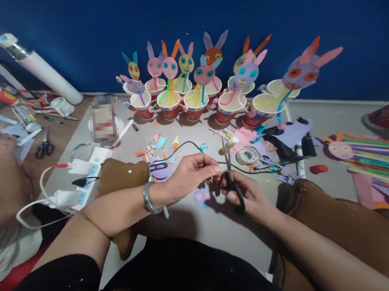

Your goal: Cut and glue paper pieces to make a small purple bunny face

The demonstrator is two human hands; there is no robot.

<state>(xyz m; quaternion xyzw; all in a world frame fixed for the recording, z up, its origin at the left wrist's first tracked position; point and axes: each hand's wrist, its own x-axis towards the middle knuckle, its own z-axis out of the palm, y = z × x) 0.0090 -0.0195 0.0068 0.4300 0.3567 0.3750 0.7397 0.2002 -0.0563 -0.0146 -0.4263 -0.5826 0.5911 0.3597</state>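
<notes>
The right hand [248,192] curls round the scissors [229,174]; the left hand [191,174] is pinched closed, on what I can't tell. So close, a slip could nip skin.

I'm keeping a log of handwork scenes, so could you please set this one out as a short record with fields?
Left hand: fingertips pinched together; anything held is too small to tell
Right hand: holds black-handled scissors, blades pointing away from the body
Below the hands: purple paper piece with pink spots
Back: paper cups bearing long-eared paper figures
Left side: white power strip
</notes>
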